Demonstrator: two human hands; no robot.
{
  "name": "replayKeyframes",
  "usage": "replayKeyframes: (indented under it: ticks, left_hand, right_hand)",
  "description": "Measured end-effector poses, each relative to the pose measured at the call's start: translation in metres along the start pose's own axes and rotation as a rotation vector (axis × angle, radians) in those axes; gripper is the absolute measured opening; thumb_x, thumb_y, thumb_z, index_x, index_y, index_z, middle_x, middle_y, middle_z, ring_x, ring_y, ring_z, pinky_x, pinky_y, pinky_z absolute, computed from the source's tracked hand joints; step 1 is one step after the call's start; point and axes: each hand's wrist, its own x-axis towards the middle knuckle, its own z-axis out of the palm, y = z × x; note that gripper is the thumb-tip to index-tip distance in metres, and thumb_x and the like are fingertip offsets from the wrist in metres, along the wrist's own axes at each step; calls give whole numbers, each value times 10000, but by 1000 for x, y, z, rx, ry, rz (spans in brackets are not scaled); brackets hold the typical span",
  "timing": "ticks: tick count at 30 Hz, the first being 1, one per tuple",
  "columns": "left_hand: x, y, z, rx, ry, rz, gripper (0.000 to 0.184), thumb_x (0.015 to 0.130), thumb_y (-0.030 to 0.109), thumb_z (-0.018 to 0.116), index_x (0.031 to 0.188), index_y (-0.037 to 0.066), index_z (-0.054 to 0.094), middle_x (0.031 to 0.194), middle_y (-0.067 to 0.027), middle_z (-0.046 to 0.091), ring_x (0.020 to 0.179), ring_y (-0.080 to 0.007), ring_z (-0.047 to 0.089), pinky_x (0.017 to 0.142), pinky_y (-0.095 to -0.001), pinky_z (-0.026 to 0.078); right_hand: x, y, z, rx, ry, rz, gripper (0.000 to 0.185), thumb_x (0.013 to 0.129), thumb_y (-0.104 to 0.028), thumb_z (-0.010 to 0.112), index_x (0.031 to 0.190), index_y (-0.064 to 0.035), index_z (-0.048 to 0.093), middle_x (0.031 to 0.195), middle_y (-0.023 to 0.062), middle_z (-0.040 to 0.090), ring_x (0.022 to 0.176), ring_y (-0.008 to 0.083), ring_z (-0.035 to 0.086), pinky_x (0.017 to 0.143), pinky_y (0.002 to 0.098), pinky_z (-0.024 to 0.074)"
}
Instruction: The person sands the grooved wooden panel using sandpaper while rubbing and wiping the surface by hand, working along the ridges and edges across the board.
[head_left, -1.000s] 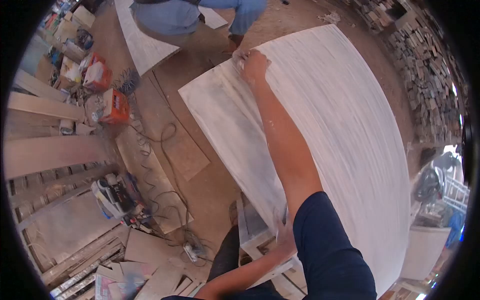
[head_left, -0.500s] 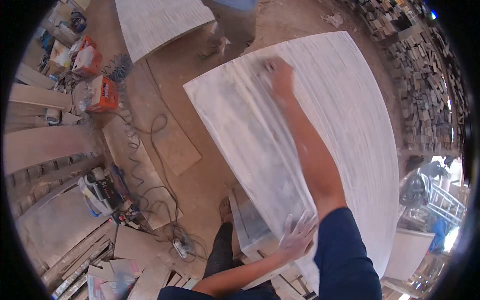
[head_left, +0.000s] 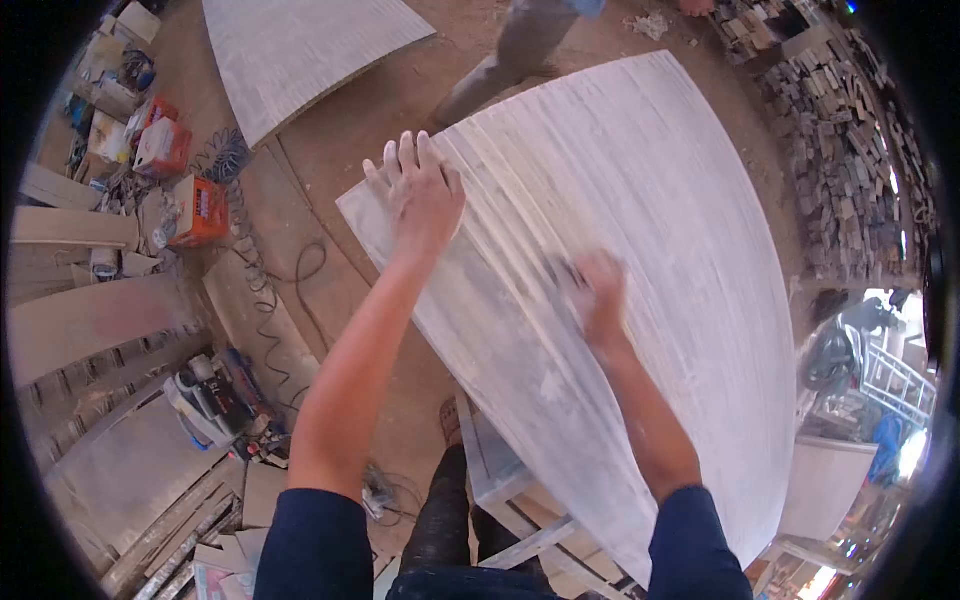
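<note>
A large pale panel (head_left: 700, 230) with a curved far edge and grey-white streaks lies in front of me. My left hand (head_left: 418, 198) rests near the panel's far left corner, fingers spread and pointing away, holding nothing. Over the middle of the panel, my right hand (head_left: 603, 290) is closed and smeared by motion. A small dark thing shows at its fingers, too blurred to name. Raised lengthwise streaks run across the surface between the two hands.
Another pale panel (head_left: 310, 55) lies at the far left, and a person's leg (head_left: 515, 60) stands beyond my panel. Stacked wood pieces (head_left: 840, 150) line the right. Orange boxes (head_left: 200, 210), coiled cables (head_left: 265, 300) and a compressor-like machine (head_left: 215, 400) are on the left.
My left hand has moved from the panel's near edge to its far left corner. The right hand has come back from the far edge to the middle. The other person's leg has shifted.
</note>
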Motion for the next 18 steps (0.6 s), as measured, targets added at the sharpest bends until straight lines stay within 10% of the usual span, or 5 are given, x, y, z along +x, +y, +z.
replayKeyframes:
  ticks: [3, 7, 10, 13, 18]
  left_hand:
    - [2, 2, 7, 5, -84, -105, 472, 958, 283, 482, 1398, 111, 480, 1413, -67, 491, 1333, -294, 418, 1145, -613, 180]
    - [4, 5, 3, 13, -146, -133, 463, 976, 290, 453, 1413, 137, 472, 1399, -45, 492, 1334, -278, 411, 1161, -595, 152]
    - [3, 3, 9, 43, -138, -126, 464, 986, 302, 435, 1417, 133, 466, 1394, -42, 495, 1324, -274, 420, 1158, -588, 158]
    - [3, 2, 13, 74, -144, -126, 467, 992, 302, 421, 1427, 133, 451, 1397, -39, 492, 1330, -274, 413, 1155, -588, 166]
    - [2, 5, 9, 63, -172, -131, 479, 994, 304, 411, 1440, 133, 432, 1399, -40, 489, 1338, -275, 404, 1153, -590, 173]
  right_hand:
    - [126, -10, 104, 55, 279, -206, 186, 837, -238, 646, 889, -65, 689, 794, 137, 637, 834, 358, 589, 775, 495, 384]
    - [154, -6, 126, -152, -45, 72, 236, 853, -268, 609, 887, -58, 712, 835, 168, 668, 803, 390, 615, 711, 517, 388]
    - [33, 15, 33, 472, 73, 159, 182, 826, -175, 706, 933, -29, 722, 721, 139, 617, 676, 236, 591, 623, 394, 414]
    - [-110, 30, -74, 10, -87, 189, 414, 746, -113, 829, 603, -66, 443, 585, 43, 425, 536, 204, 461, 540, 373, 327]
    - [-152, 24, -100, 25, -85, 323, 253, 725, -113, 837, 630, -91, 603, 619, 48, 496, 621, 220, 503, 645, 368, 331]
